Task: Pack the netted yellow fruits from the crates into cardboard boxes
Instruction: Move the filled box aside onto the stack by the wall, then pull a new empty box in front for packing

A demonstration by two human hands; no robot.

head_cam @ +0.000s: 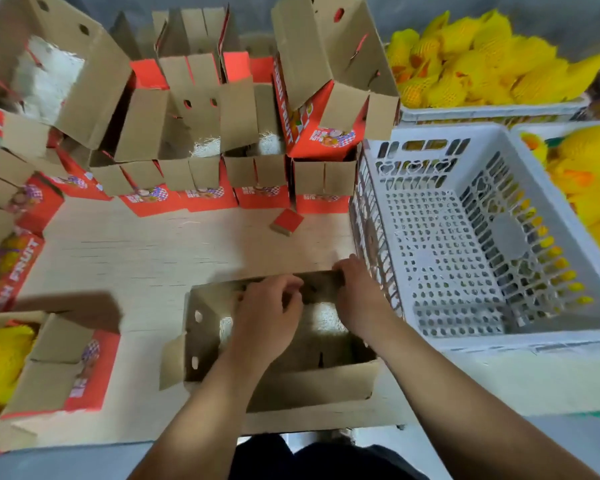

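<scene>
An open cardboard box (pixel 309 379) stands on the table right in front of me, with white padding showing inside and no fruit visible. My left hand (pixel 269 315) reaches into it with curled fingers at the far flap. My right hand (pixel 359 294) grips the far flap's right end. Netted yellow fruits (pixel 482 60) fill a white crate at the back right. More netted fruits (pixel 589 188) lie in a crate at the right edge. Another netted fruit (pixel 0 358) sits in a box at the near left.
A white plastic crate (pixel 447 244) with nothing in it stands just right of my hands. Several open red-and-brown boxes (pixel 205 133) crowd the back and left of the wooden table (pixel 136 258). A small red cardboard scrap (pixel 286 221) lies mid-table.
</scene>
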